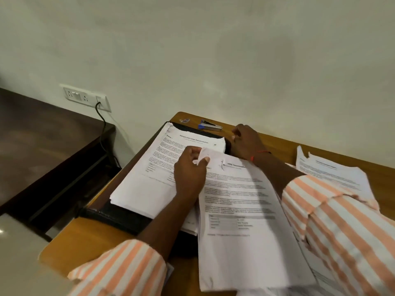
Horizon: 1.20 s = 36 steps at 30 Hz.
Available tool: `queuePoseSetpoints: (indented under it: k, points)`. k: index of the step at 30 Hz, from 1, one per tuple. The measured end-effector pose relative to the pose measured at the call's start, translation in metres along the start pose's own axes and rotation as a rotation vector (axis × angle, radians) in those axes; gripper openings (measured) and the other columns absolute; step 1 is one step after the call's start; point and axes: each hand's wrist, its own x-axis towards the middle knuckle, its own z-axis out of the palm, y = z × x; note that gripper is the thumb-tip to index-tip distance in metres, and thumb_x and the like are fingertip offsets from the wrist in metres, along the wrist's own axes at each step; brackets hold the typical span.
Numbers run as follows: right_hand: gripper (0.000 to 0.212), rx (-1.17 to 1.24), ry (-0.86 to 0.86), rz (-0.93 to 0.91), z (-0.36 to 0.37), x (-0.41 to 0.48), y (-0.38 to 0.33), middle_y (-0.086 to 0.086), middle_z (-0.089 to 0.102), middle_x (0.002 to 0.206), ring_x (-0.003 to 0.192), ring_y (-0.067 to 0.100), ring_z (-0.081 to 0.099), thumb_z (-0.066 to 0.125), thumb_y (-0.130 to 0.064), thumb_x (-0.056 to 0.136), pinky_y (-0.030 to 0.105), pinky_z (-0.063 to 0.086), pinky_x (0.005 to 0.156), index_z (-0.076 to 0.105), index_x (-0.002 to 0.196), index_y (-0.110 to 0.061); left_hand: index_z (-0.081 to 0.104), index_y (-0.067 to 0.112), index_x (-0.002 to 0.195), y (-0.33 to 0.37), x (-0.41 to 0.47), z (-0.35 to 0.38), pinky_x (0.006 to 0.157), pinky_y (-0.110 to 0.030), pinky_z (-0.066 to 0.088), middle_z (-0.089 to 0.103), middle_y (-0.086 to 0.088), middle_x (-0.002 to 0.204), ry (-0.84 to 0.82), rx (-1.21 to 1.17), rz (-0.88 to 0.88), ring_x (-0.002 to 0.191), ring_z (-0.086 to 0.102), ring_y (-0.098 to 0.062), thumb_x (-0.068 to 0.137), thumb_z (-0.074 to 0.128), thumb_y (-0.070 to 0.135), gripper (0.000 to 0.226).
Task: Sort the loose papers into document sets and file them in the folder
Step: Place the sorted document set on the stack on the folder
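A black folder point(119, 216) lies open on the wooden desk point(277, 144), with a thick stack of printed papers point(149, 174) resting on it. A second set of printed sheets point(241, 227) lies in front of me, overlapping the folder's right side. My left hand point(189, 171) pinches the curled top-left corner of this set between thumb and fingers. My right hand point(248, 142) is beyond the set near the folder's far right corner, fingers loosely curled; whether it holds anything is unclear. More loose papers point(333, 174) lie at the right of the desk.
A blue and silver stapler point(209, 125) sits at the desk's far edge by the wall, with a small sticker-like item point(184, 120) beside it. A dark wooden surface point(42, 142) stands to the left, below a wall socket point(85, 97) with a black cable.
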Motion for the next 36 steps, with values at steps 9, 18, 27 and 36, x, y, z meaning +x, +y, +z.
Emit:
queuePoseSetpoints:
  k: [9, 18, 27, 36]
  points:
    - [0.048, 0.338, -0.086, 0.176, -0.067, -0.137, 0.035, -0.001, 0.062, 0.077, 0.074, 0.013, 0.058, 0.062, -0.063, 0.089, 0.032, 0.044, 0.074, 0.059, 0.082, -0.015, 0.064, 0.021, 0.102, 0.024, -0.012, -0.016, 0.077, -0.017, 0.049, 0.067, 0.015, 0.097, 0.093, -0.292, 0.011, 0.093, 0.064, 0.003, 0.088, 0.076, 0.011, 0.021]
    - [0.023, 0.704, -0.102, 0.193, -0.085, -0.206, -0.010, -0.001, 0.073, 0.118, 0.105, 0.020, 0.070, 0.058, -0.025, 0.102, 0.042, 0.053, 0.099, 0.067, 0.121, -0.015, 0.068, 0.021, 0.097, 0.061, -0.001, -0.056, 0.090, -0.043, 0.057, 0.074, 0.001, 0.097, -0.107, -0.238, -0.166, 0.097, 0.070, -0.024, 0.087, 0.068, 0.055, 0.036]
    - [0.034, 0.722, 0.008, 0.343, -0.033, -0.175, -0.096, 0.001, 0.061, 0.127, 0.114, 0.024, 0.060, 0.055, -0.012, 0.101, 0.032, 0.046, 0.088, 0.055, 0.134, -0.006, 0.063, 0.016, 0.115, 0.035, -0.012, -0.108, 0.082, -0.038, 0.054, 0.068, -0.006, 0.116, -0.182, 0.195, -0.110, 0.100, 0.066, -0.031, 0.096, 0.060, 0.014, 0.019]
    - [0.044, 0.451, 0.003, 0.383, 0.027, -0.185, -0.147, 0.013, 0.059, 0.131, 0.114, 0.028, 0.060, 0.057, -0.006, 0.095, 0.027, 0.050, 0.081, 0.044, 0.138, -0.007, 0.061, 0.003, 0.129, 0.005, 0.020, -0.155, 0.088, -0.033, 0.044, 0.065, -0.018, 0.126, -0.140, 0.723, 0.084, 0.114, 0.060, -0.035, 0.099, 0.053, 0.010, 0.032]
